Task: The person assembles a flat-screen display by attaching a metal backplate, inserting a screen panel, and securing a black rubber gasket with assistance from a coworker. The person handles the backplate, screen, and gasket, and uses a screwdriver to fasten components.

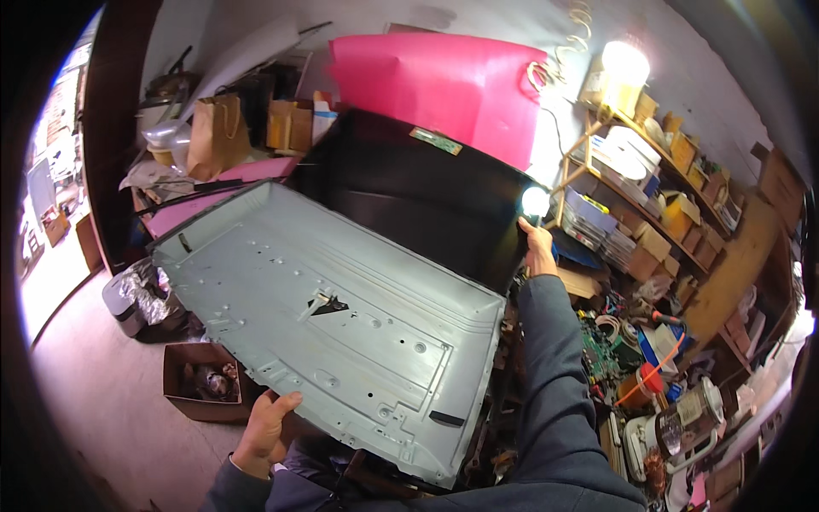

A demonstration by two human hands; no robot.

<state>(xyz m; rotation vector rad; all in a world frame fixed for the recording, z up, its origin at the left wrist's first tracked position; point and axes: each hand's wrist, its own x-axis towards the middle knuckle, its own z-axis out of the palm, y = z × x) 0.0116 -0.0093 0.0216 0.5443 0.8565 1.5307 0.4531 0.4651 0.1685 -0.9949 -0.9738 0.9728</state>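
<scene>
A large, pale grey, stamped metal back panel [281,282] lies tilted across the middle, with raised ribs, small holes and a dark jagged opening. Gripping its near edge, my left hand [266,431] has the thumb on top and the fingers hidden underneath. Behind the panel leans a wide, dark flat screen [409,200], with a small green circuit board [436,142] on its upper edge. My right hand [539,246] is stretched out to the screen's right end, closed around a lit lamp [535,202] with a glaring round head. Its grip is partly hidden.
A pink sheet [444,90] stands against the back wall. Shelves [657,209] with boxes fill the right side, above a bench of circuit boards [607,346] and a glass jug [691,414]. At lower left are an open cardboard box [200,401] and a paper bag [218,136] farther back.
</scene>
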